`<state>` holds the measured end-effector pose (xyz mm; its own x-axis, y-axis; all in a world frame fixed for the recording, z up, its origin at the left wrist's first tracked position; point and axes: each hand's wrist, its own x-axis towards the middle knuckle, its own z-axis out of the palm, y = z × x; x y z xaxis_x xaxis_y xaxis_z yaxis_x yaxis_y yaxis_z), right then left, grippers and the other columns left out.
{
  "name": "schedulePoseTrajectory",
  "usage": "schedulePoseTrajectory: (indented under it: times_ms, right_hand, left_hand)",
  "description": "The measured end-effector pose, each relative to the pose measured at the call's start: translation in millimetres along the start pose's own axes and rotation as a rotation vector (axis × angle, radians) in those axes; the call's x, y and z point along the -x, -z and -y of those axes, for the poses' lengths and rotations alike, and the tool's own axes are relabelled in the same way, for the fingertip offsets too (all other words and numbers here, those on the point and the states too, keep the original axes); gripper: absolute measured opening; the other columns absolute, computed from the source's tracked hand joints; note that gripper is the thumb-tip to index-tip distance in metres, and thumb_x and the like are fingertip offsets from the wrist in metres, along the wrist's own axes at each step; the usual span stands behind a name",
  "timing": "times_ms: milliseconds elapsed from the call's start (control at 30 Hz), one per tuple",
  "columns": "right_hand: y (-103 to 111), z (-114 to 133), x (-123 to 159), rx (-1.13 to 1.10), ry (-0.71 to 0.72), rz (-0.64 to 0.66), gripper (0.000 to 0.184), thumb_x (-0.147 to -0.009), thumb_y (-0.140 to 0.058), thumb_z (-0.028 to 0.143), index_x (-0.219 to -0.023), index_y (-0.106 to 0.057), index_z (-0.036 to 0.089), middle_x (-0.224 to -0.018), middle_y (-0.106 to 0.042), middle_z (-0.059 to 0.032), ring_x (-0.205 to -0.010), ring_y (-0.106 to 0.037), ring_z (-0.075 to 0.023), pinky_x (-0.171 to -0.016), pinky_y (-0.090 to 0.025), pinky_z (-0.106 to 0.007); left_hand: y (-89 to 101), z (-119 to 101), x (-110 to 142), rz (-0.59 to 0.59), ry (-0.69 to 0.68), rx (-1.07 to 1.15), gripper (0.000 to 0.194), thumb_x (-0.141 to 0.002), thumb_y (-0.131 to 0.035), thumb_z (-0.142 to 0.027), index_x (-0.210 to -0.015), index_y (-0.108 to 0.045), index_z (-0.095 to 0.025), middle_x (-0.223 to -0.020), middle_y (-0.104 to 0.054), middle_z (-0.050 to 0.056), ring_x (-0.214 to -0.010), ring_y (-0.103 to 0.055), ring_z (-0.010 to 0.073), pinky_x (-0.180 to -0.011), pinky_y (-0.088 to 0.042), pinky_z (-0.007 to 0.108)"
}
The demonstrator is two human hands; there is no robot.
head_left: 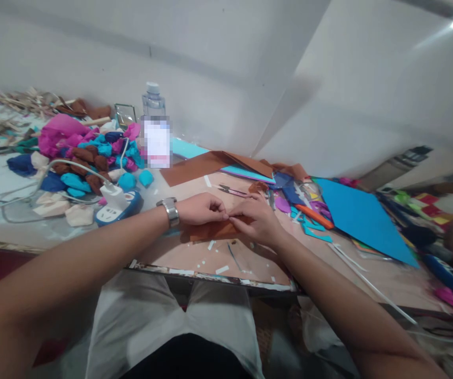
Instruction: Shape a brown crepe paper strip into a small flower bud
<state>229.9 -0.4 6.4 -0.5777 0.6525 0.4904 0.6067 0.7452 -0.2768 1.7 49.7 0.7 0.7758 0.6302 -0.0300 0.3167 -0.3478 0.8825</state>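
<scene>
A small brown sheet of paper point(214, 230) lies on the table in front of me. My left hand point(200, 209), with a metal watch on the wrist, is closed and pinches the paper's upper edge. My right hand point(256, 221) meets it fingertip to fingertip, fingers curled and pressed down on the same brown sheet. Small scissors point(231, 190) lie just beyond the hands. White paper scraps point(222, 269) are scattered near the table's front edge.
A pile of crumpled pink, blue and brown paper balls point(88, 158) lies at the left, with a white-and-blue power strip point(116, 206) and cables. A water bottle point(154, 126) stands behind. A large blue sheet point(363, 218), brown sheets point(206, 164) and coloured offcuts lie right.
</scene>
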Motion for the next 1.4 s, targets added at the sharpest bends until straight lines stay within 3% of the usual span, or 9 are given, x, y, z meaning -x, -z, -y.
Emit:
schedulePoseTrajectory:
  times_ms: [367, 600, 800, 1067, 1400]
  right_hand:
    - [-1, 1, 0, -0.009, -0.023, 0.017, 0.011, -0.094, -0.066, 0.022, -0.093, -0.076, 0.027, -0.087, -0.080, -0.0009, -0.082, -0.070, -0.0197, -0.100, -0.039, -0.046]
    - [-3, -2, 2, -0.010, -0.086, -0.025, 0.005, -0.092, -0.070, 0.025, -0.089, -0.074, 0.025, -0.088, -0.076, -0.0030, -0.093, -0.065, -0.0238, -0.099, -0.042, -0.047]
    - [-3, 0, 3, 0.001, -0.128, -0.022, 0.005, -0.093, -0.068, 0.024, -0.091, -0.072, 0.025, -0.090, -0.073, -0.0041, -0.104, -0.060, -0.0262, -0.101, -0.038, -0.049]
    - [-1, 1, 2, -0.023, -0.172, 0.034, 0.005, -0.091, -0.065, 0.021, -0.090, -0.069, 0.024, -0.092, -0.072, -0.0036, -0.107, -0.058, -0.0263, -0.103, -0.035, -0.050]
    - [5, 11, -2, -0.041, -0.215, 0.093, 0.009, -0.089, -0.058, 0.020, -0.082, -0.062, 0.023, -0.094, -0.070, -0.0058, -0.113, -0.057, -0.0277, -0.105, -0.035, -0.051]
  left_hand:
    - [3.9, -4, -1, 0.006, -0.013, -0.064, 0.034, -0.091, -0.063, -0.047, -0.084, -0.071, -0.015, -0.069, -0.061, -0.001, -0.065, -0.049, 0.0119, -0.061, -0.036, 0.024]
    - [-0.2, -17, 4, -0.134, -0.068, -0.276, 0.033, -0.093, -0.061, -0.045, -0.084, -0.075, -0.016, -0.073, -0.069, 0.001, -0.067, -0.055, 0.0140, -0.063, -0.033, 0.026]
    - [-5.6, -20, 5, -0.223, -0.165, -0.527, 0.024, -0.094, -0.060, -0.031, -0.088, -0.079, -0.019, -0.077, -0.074, 0.004, -0.070, -0.058, 0.0160, -0.065, -0.031, 0.029]
    - [-7.1, -16, 3, -0.235, -0.272, -0.772, 0.024, -0.095, -0.055, -0.023, -0.095, -0.079, -0.023, -0.093, -0.079, 0.003, -0.083, -0.067, 0.0196, -0.068, -0.036, 0.030]
    - [-10.6, -12, 0, -0.249, -0.285, -0.776, 0.022, -0.097, -0.057, -0.025, -0.098, -0.079, -0.024, -0.099, -0.080, 0.002, -0.089, -0.071, 0.0199, -0.072, -0.041, 0.030]
